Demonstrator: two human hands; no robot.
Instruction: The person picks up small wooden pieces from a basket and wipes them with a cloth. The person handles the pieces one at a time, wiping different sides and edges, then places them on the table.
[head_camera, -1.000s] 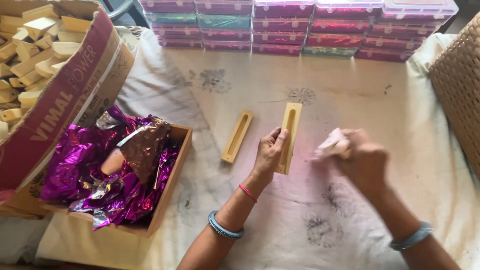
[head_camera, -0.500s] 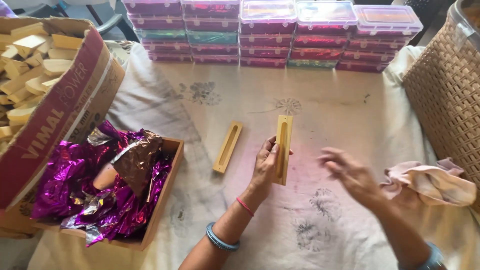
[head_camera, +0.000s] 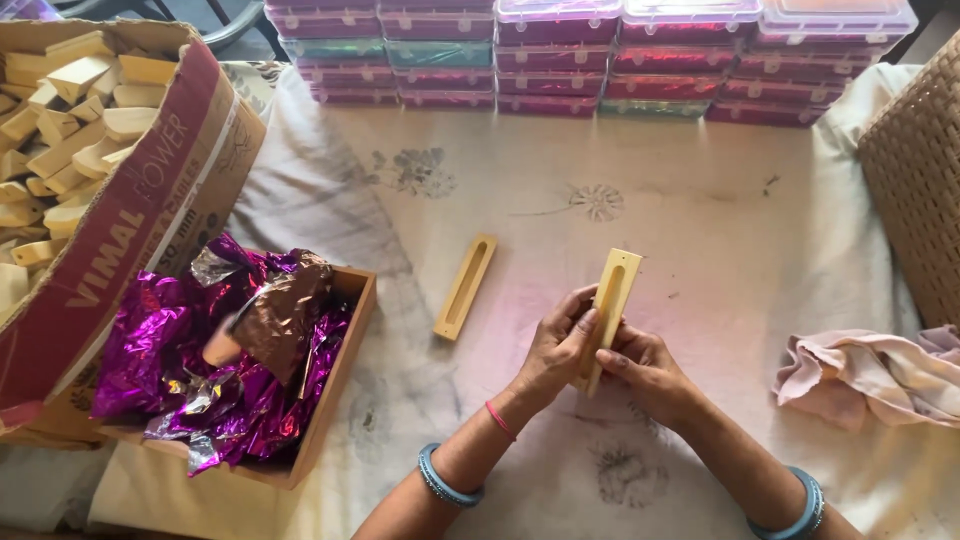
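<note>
Both hands, left hand (head_camera: 555, 345) and right hand (head_camera: 640, 365), are clamped around one slotted wooden piece (head_camera: 610, 300), held up over the cloth. Looks early going: a second slotted piece (head_camera: 465, 287) lies untouched just left, with the foil-filled box (head_camera: 345, 390) beyond.

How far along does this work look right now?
Done: rows of closed plastic boxes stacked at the back. In hand: both the left hand and right hand hold one slotted wooden strip. Left: another strip lies on the cloth, and the cardboard carton is full of wooden pieces, beside a box of purple foil.
</note>
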